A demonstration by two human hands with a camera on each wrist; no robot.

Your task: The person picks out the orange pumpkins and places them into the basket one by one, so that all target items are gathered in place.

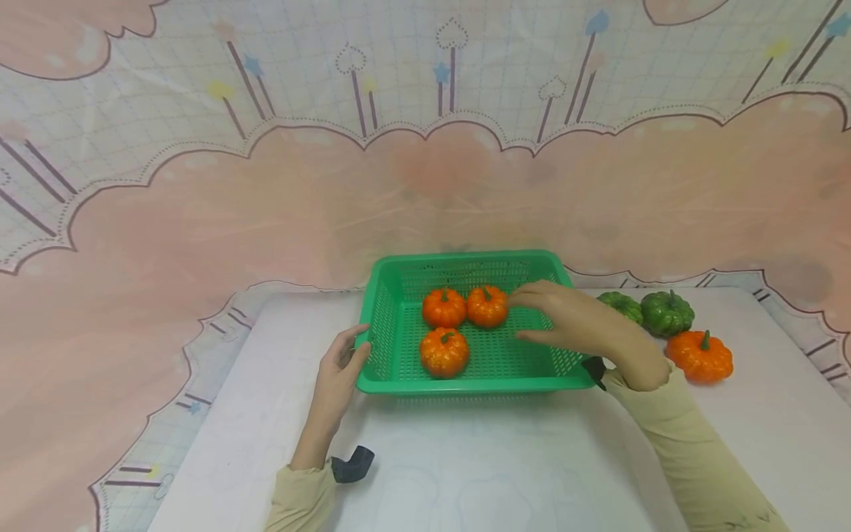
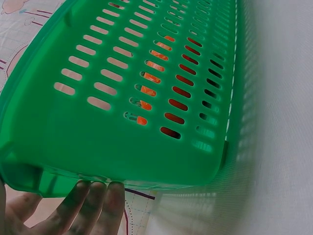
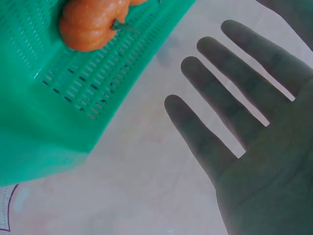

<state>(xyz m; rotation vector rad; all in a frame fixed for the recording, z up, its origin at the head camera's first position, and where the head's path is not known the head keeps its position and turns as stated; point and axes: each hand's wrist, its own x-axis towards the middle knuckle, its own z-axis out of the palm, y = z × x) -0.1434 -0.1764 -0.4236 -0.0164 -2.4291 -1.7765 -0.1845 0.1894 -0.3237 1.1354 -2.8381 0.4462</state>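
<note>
A green plastic basket (image 1: 465, 385) with slotted walls stands on the white table, holding small orange pumpkins: one at the back left (image 1: 444, 308), one beside it (image 1: 487, 307) and one in front (image 1: 444, 352). At the basket's left end, my left hand (image 1: 335, 380) touches the outside by the rim. Its fingertips (image 2: 116, 193) rest against the end wall in the left wrist view. Over the basket's right half hovers my right hand (image 1: 561, 318), fingers extended and holding nothing. The right wrist view shows its fingers (image 3: 234, 63) straight and spread apart.
Right of the basket, two green pumpkins (image 1: 667, 313) (image 1: 621, 306) and an orange pumpkin (image 1: 701, 357) sit on the table (image 1: 452, 458), near the right forearm. A patterned cloth (image 1: 425, 185) hangs behind the table. Dark straps (image 1: 353, 465) show at both cuffs.
</note>
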